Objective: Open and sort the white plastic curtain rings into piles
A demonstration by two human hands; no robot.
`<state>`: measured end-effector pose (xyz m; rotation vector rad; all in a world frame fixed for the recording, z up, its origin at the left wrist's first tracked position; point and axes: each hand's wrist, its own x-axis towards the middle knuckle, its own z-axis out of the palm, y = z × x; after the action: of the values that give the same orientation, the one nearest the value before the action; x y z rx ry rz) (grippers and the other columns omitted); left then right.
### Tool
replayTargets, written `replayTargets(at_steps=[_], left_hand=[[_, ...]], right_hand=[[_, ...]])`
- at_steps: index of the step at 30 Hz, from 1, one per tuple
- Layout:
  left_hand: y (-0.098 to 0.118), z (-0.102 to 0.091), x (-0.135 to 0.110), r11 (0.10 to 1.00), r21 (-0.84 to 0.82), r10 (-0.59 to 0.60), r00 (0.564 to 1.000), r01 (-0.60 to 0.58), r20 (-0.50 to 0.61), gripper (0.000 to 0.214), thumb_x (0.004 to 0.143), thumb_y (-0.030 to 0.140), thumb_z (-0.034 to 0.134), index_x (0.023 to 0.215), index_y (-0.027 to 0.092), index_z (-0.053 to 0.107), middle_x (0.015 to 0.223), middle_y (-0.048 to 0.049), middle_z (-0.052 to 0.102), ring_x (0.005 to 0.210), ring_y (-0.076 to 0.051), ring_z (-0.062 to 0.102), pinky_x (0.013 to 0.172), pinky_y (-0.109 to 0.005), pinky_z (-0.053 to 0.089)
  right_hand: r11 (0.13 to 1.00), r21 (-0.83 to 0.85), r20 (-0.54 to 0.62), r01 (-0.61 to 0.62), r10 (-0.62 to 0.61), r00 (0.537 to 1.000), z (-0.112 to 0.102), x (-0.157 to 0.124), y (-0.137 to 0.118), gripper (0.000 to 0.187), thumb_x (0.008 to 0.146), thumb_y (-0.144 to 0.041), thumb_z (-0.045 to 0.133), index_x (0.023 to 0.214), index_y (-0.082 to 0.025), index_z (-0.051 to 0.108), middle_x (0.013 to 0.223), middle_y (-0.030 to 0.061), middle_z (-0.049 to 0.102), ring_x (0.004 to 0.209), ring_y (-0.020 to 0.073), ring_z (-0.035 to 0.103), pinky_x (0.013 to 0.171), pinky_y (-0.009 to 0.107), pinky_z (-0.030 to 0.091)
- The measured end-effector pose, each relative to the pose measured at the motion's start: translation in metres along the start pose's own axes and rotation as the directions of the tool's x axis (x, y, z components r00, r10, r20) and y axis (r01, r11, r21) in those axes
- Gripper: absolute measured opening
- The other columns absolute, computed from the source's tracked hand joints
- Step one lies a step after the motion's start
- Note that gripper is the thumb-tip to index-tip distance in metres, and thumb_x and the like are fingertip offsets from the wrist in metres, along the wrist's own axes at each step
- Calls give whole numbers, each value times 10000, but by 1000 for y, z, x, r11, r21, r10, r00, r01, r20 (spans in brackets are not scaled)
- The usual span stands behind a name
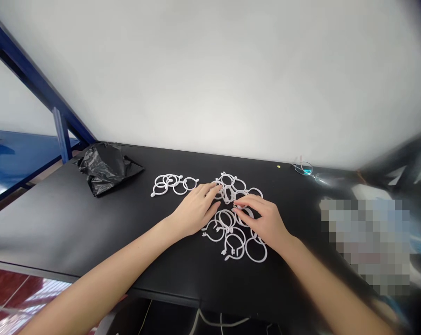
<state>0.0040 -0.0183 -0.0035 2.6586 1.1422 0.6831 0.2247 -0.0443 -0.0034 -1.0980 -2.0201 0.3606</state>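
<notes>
A loose pile of several white plastic rings (pixel 235 232) lies on the black table (pixel 91 232) in front of me. My left hand (pixel 195 210) rests palm down at the pile's left edge, its fingers stretched out and touching the rings at the top of the pile. My right hand (pixel 262 221) lies over the pile's right side, fingers curled down and pinching a ring near the middle. A short row of white rings (pixel 173 184), laid side by side, sits apart to the left of my left hand.
A crumpled black plastic bag (pixel 104 167) lies at the table's back left. A small clear object with blue (pixel 304 168) sits at the back right by the white wall. A blue metal frame (pixel 60 130) stands at left. Cables hang below the front edge.
</notes>
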Motion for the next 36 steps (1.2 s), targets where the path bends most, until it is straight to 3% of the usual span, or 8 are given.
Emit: replayTargets(at_steps=[6, 12, 18, 22, 25, 29, 32, 36], left_hand=[[5, -4, 0, 991, -116, 75, 997, -73, 20, 385, 1002, 265, 409, 1378, 186, 383, 1377, -130, 498, 1247, -244, 519, 1031, -420, 481], [-1, -5, 2, 998, -61, -39, 996, 34, -79, 286, 988, 244, 423, 1252, 164, 500, 1312, -140, 551, 1203, -260, 557, 1023, -459, 486], [0, -5, 0, 986, -166, 10, 1000, -7, 15, 366, 1002, 266, 413, 1360, 191, 401, 1366, -134, 539, 1217, -234, 576, 995, -413, 519], [3, -8, 0, 979, -206, 5, 1000, -5, 2, 358, 996, 262, 425, 1347, 194, 415, 1441, -147, 461, 1228, -250, 565, 998, -430, 512], [5, -10, 2, 968, -250, 20, 1000, -24, -19, 294, 979, 251, 465, 1263, 183, 499, 1354, -133, 530, 1211, -247, 561, 1019, -435, 485], [14, -11, 3, 878, -478, 4, 999, -21, -35, 232, 948, 295, 551, 1149, 182, 579, 1170, -95, 625, 1075, -196, 613, 954, -353, 514], [27, -10, 3, 811, -584, -55, 998, 43, -4, 359, 902, 360, 629, 1204, 179, 562, 1118, -90, 657, 985, -194, 639, 872, -332, 538], [39, -8, 4, 815, -578, -32, 999, 40, 24, 419, 916, 359, 612, 1288, 189, 524, 1089, -74, 681, 946, -192, 647, 899, -351, 513]], right_hand=[[1000, 6, -70, -22, 22, 997, -1, 0, 2, 78, 888, -196, 615, 896, -223, 688, 856, 44, 728, 781, 207, 689, 732, 367, 576], [1000, 25, -212, -19, 24, 977, -4, 2, -3, 83, 883, -181, 622, 887, -225, 692, 835, 44, 714, 740, 196, 672, 710, 359, 567], [989, 87, -262, -119, 138, 955, -3, 1, -5, 88, 894, -219, 614, 905, -229, 700, 848, 40, 699, 738, 190, 659, 678, 343, 561], [978, 121, -274, -173, 200, 941, 0, -1, -5, 85, 892, -242, 621, 912, -223, 702, 846, 41, 708, 750, 193, 675, 698, 347, 572], [959, 192, -309, -208, 260, 915, 4, -2, -6, 126, 889, -256, 625, 991, -216, 688, 867, 55, 721, 782, 206, 701, 710, 352, 596], [931, 302, -358, -204, 309, 881, 11, -3, -10, 165, 885, -265, 635, 1037, -217, 676, 920, 74, 722, 855, 227, 714, 726, 361, 618], [925, 346, -381, -158, 292, 877, 17, -4, -17, 170, 884, -245, 636, 1049, -229, 674, 927, 68, 710, 863, 219, 703, 748, 373, 624], [923, 371, -387, -105, 256, 886, 22, -6, -27, 187, 880, -211, 636, 1060, -248, 671, 942, 57, 694, 868, 208, 687, 744, 368, 632]])
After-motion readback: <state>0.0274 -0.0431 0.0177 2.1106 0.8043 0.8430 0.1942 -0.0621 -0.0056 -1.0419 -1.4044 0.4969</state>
